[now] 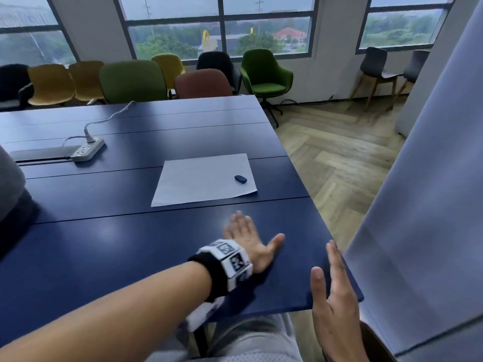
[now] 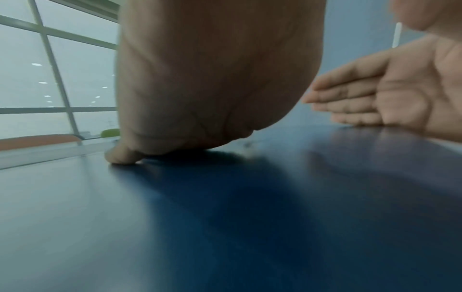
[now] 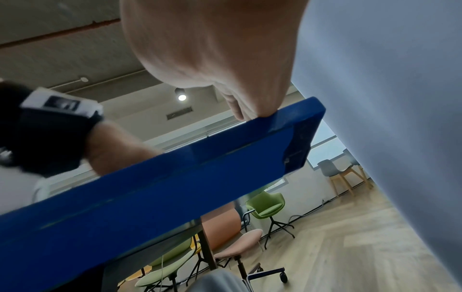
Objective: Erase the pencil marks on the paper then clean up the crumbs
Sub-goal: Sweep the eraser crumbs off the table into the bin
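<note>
Left hand: the left hand lay flat, palm down, fingers straight and spread on the dark blue worktop, grasping nothing; it sat near the right corner, on the near side of the paper.
Left wrist: a black band with white marker blocks wrapped the wrist.
Right hand: the right hand stood on edge at the worktop's right border, fingers straight and together, palm facing left toward the left hand, holding nothing; in the right wrist view its heel touched the top of the blue edge.
Paper: the white rectangular sheet of paper lay flat on the worktop, beyond the left hand and apart from it; any pencil marks on it were too faint to tell.
Eraser: the small dark blue oblong eraser rested on the paper, by its right edge, well apart from both hands.
Crumbs: small specks showed on the worktop between the hands in the left wrist view, too blurred to identify.
Far left: a white power strip with its cord lay on the worktop.
Beyond: green, yellow, black and reddish chairs stood under the windows.
</note>
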